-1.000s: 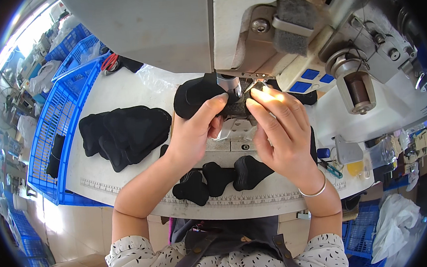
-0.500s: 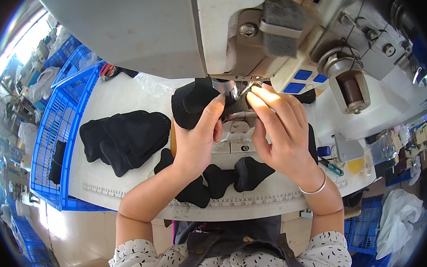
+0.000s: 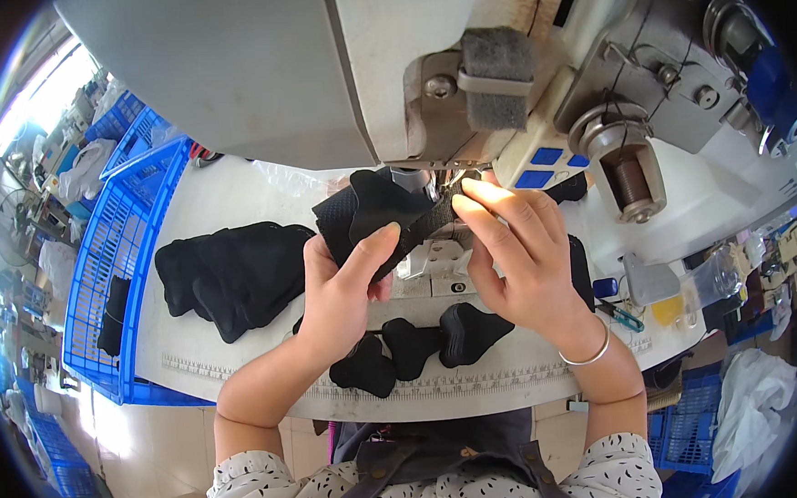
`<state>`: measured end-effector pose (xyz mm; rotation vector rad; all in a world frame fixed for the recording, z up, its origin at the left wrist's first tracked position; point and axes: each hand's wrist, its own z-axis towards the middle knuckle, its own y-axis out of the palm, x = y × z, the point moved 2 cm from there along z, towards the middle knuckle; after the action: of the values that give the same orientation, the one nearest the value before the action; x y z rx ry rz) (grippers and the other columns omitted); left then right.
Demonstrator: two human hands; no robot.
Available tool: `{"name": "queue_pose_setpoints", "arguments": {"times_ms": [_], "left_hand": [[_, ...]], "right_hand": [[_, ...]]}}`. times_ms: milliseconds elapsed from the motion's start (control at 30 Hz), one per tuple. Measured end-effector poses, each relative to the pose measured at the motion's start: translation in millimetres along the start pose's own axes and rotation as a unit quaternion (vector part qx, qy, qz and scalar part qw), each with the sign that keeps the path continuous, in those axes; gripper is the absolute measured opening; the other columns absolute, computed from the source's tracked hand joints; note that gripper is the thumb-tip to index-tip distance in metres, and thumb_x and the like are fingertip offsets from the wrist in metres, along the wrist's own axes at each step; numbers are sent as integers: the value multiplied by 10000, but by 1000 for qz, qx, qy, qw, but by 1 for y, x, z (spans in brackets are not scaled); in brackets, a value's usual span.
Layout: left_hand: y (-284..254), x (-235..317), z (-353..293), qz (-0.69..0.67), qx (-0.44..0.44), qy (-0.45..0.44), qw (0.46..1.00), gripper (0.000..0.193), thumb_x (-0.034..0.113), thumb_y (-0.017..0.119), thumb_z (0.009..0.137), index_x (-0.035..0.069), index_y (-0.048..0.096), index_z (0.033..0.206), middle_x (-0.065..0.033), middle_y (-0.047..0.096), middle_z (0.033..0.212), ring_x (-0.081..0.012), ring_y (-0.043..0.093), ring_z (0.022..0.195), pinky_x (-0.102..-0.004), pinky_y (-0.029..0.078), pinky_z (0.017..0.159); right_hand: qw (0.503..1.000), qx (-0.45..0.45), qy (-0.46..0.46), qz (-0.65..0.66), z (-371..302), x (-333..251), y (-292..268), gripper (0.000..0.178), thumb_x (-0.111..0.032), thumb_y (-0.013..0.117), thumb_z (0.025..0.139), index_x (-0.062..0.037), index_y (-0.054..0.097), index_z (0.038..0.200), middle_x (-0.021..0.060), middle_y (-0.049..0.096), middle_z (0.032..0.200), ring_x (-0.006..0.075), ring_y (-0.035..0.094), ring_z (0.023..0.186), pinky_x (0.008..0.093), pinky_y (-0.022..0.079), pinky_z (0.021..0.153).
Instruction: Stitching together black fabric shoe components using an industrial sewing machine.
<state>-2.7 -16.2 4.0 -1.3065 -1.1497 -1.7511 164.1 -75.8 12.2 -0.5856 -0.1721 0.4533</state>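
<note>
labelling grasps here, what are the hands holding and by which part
A black fabric piece: the left hand pinches its near edge; the right hand touches its right end, grip unclear.

Past the left side of your white table, a bright window glares at your upper left, with a round fan nearer you amid clutter. Beneath you spreads a pale tiled floor, a white patch of light gleaming on it to your left.
</note>
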Motion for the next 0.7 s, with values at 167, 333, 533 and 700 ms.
{"name": "queue_pose_setpoints", "arguments": {"times_ms": [167, 333, 533, 700], "left_hand": [[1, -3, 0, -15, 4, -5, 1000, 265, 129, 530, 824, 52, 489, 575, -7, 428, 484, -90, 368, 397, -233, 257, 392], [5, -6, -3, -20, 6, -1, 1000, 183, 113, 524, 830, 34, 539, 665, -12, 475, 533, -84, 385, 411, -225, 274, 389], [7, -8, -8, -34, 6, 12, 999, 72, 88, 539, 818, 21, 565, 827, -12, 537, 648, -78, 410, 436, -221, 311, 396], [9, -6, -10, -34, -14, 22, 999, 96, 96, 544, 824, 24, 566, 883, -17, 553, 690, -64, 440, 468, -207, 326, 396]], "right_hand": [[1000, -20, 14, -8, 0, -2, -2, 416, 75, 554, 605, 13, 575, 1016, 132, 571, 1028, 289, 545, 862, 360, 424, 751], [998, -37, 38, -22, 3, -4, -5, 407, 69, 561, 614, 14, 579, 1017, 124, 572, 1020, 291, 548, 897, 364, 422, 767], [1000, -21, 18, -12, 1, -6, -2, 404, 76, 569, 612, 10, 584, 1010, 115, 573, 1017, 288, 548, 917, 366, 424, 771], [999, -27, 23, -15, 2, -6, -6, 410, 84, 571, 608, 9, 582, 1011, 116, 575, 1015, 287, 551, 913, 362, 426, 766]]}}
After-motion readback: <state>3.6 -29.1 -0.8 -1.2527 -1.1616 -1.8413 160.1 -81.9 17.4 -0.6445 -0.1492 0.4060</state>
